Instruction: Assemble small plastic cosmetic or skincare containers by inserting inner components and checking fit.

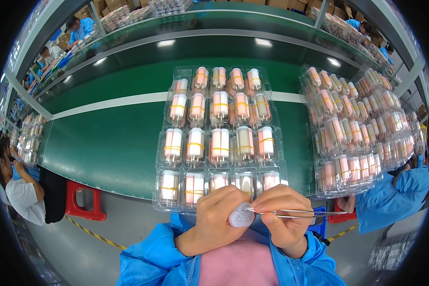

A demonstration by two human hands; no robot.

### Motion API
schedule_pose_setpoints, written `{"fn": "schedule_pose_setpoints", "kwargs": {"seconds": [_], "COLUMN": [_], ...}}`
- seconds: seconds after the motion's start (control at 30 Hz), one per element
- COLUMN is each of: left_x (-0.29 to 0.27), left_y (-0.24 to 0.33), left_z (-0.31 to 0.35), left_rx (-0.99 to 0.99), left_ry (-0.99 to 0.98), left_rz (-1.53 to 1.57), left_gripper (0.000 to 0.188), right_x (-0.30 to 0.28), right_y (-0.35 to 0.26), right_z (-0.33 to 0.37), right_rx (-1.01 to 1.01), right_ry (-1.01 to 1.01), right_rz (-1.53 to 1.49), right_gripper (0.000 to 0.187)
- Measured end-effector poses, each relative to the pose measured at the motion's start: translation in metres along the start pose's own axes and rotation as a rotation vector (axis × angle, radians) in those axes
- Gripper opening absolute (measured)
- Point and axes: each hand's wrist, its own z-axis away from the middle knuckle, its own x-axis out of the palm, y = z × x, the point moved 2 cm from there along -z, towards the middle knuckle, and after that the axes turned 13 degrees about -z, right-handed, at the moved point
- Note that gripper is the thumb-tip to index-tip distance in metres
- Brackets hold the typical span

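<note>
My left hand (pixel 219 212) is closed around a small white round part (pixel 242 216), which shows a three-lobed pattern on its end. Steel tweezers (pixel 300 212) are pinched in my right hand (pixel 282 214), their tips touching or just over the top edge of that round part. Both hands are at the near edge of a clear plastic tray (pixel 278 138). Bundles of white, pink and greyish cylinders (pixel 219 142) stand in its pockets, with yellow bands round them and metal prongs below. My fingers hide part of the nearest row.
A green conveyor belt (pixel 105 138) runs left to right under the tray. Stacked filled trays (pixel 345 128) rise at the right, near a person in blue (pixel 395 195). At left sit another person (pixel 26 195) and a red stool (pixel 83 200). Metal frame posts cross the top.
</note>
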Motion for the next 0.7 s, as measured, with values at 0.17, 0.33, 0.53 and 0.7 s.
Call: {"fn": "schedule_pose_setpoints", "kwargs": {"seconds": [0.17,0.33,0.53,0.7], "left_x": [-0.0009,-0.001,0.0008,0.0004], "left_y": [0.0007,0.0001,-0.0009,-0.0022], "left_z": [-0.0001,0.0002,0.0018,0.0043], "left_rx": [-0.005,-0.001,-0.005,0.014], "left_ry": [-0.014,-0.026,-0.021,-0.012], "left_rz": [-0.005,-0.006,-0.04,-0.091], "left_gripper": [0.019,0.019,0.019,0.021], "right_x": [0.0011,0.0002,0.0025,0.005], "right_y": [0.0008,0.002,0.0009,-0.0032], "right_z": [-0.0005,-0.0019,-0.0045,-0.0057], "right_rx": [-0.009,-0.024,-0.004,-0.034], "right_ry": [0.009,-0.021,-0.04,-0.075], "right_rz": [-0.01,0.008,0.066,0.14], "right_gripper": [0.011,0.009,0.009,0.01]}}
